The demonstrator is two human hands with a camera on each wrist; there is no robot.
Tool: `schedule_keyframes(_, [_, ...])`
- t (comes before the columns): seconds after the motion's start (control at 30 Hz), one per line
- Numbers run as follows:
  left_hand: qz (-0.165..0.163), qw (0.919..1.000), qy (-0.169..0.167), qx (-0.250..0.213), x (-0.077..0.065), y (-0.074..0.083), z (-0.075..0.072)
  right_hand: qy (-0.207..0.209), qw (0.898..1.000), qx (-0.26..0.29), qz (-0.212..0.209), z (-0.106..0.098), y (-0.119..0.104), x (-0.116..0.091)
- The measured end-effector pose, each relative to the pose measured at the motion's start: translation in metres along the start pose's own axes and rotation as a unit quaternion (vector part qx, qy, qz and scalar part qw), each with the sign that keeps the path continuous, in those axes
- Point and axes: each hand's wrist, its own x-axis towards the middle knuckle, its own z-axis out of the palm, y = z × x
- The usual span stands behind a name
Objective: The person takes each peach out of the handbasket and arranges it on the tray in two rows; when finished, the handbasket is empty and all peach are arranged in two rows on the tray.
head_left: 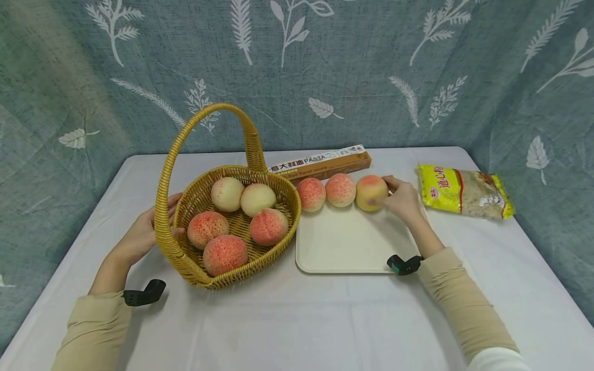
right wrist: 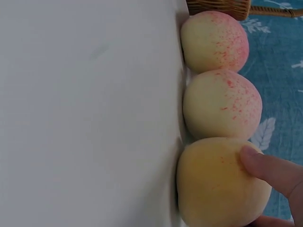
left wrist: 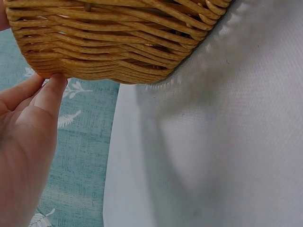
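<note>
A wicker basket (head_left: 237, 278) with a tall arched handle (head_left: 169, 170) stands left of centre, holding several toy peaches, some pink-red like this peach (head_left: 225, 255) and some pale like this one (head_left: 258, 200). My left hand (head_left: 146, 232) grips the basket's left side near the handle's foot; the left wrist view shows fingertips against the woven wall (left wrist: 109, 47). On the cream tray (head_left: 343, 247), two pinkish peaches (head_left: 341, 189) and a yellow peach (head_left: 371, 188) sit in a row along the far edge. My right hand (head_left: 403, 203) holds the yellow peach, thumb (right wrist: 258, 163) pressed on its side.
Behind the basket and tray lies a long brown pasta box (head_left: 329, 166). A yellow and clear packet of macaroni (head_left: 464, 190) rests at the right. A white cloth (head_left: 278, 330) covers the table, and a blue-green leaf-patterned curtain (head_left: 352, 77) hangs behind.
</note>
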Motion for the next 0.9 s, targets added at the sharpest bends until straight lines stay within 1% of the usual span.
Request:
schedule_keyframes(0.2, [-0.004, 1.0000, 0.002, 0.000, -0.001, -0.001, -0.002, 0.027, 0.999, 0.019, 0.008, 0.008, -0.002, -0.002])
schedule_keyframes(0.37, [-0.004, 1.0000, 0.005, 0.000, 0.000, -0.001, -0.002, 0.037, 0.999, 0.018, 0.012, 0.010, -0.004, -0.003])
schedule_keyframes(0.4, [-0.006, 0.9999, 0.011, -0.005, 0.001, -0.002, -0.001, 0.037, 0.999, 0.017, 0.013, 0.010, -0.004, -0.003])
schedule_keyframes(0.43, [-0.006, 0.9999, 0.011, -0.006, 0.001, -0.002, -0.001, 0.036, 0.999, 0.016, 0.013, 0.010, -0.005, -0.004])
schedule_keyframes(0.57, [0.001, 0.9999, 0.005, -0.016, 0.002, -0.003, 0.000, 0.037, 0.999, -0.003, 0.014, 0.009, -0.007, -0.005])
schedule_keyframes(0.67, [0.007, 0.9998, -0.005, -0.016, 0.002, -0.003, -0.001, 0.046, 0.999, -0.025, 0.011, 0.009, -0.010, -0.006])
schedule_keyframes(0.77, [0.005, 0.9998, -0.006, -0.016, 0.002, -0.003, -0.001, 0.061, 0.997, -0.045, -0.005, 0.009, -0.015, -0.008])
schedule_keyframes(0.9, [0.000, 0.9999, -0.004, -0.016, 0.002, -0.002, -0.001, 0.075, 0.994, -0.062, -0.052, 0.014, -0.026, -0.012])
